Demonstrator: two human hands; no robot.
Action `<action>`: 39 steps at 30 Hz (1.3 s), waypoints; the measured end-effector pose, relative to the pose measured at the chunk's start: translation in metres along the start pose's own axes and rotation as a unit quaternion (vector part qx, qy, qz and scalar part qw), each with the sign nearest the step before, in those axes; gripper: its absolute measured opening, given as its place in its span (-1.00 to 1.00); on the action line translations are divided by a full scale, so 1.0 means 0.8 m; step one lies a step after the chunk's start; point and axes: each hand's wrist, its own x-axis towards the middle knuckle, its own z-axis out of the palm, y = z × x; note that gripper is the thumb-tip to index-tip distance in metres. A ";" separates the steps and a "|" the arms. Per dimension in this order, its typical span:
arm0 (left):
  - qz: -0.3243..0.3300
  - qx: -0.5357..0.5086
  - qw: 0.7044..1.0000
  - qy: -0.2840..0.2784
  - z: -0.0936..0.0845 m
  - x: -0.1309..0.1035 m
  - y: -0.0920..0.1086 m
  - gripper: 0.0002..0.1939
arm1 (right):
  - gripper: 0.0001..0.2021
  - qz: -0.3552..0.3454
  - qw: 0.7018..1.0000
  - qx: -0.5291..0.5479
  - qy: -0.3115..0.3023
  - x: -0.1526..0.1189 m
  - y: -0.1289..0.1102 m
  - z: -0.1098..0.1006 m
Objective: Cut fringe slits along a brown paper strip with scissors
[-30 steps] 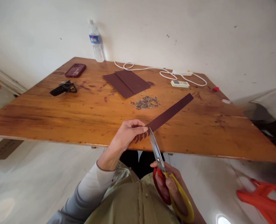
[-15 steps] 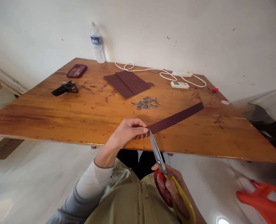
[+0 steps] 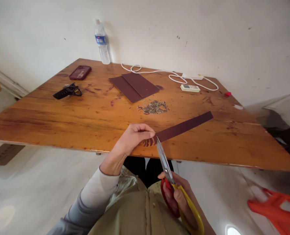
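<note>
A long dark maroon strip slants up to the right over the near part of the table. My left hand pinches its left end, where several curved, fringe-like cuts hang below the fingers. My right hand is wrapped round the handles, one red and one yellow, of a pair of scissors. The blades are nearly closed, and their tips touch the strip's lower edge just right of my left fingertips. Beyond the strip lies a pile of small shreds.
On the wooden table lie two maroon sheets, a phone, a black hair clip, a small white device and a white cable. A plastic bottle stands by the wall. A red stool is at the lower right.
The right end of the strip has dipped slightly. The scissors and my right hand have shifted slightly left. The view has tilted a little.
</note>
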 end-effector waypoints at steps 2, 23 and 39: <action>0.004 0.006 1.000 -0.001 0.000 -0.001 0.000 -0.84 | -0.45 0.001 1.000 0.005 0.002 0.000 -0.002 0.003; 0.030 0.125 0.990 -0.062 -0.001 -0.012 0.027 -0.87 | -0.45 0.054 0.996 0.059 -0.024 -0.004 -0.003 0.002; 0.027 0.110 0.992 -0.059 -0.006 -0.007 0.018 -0.88 | -0.45 0.033 0.999 0.017 0.000 -0.004 -0.003 0.005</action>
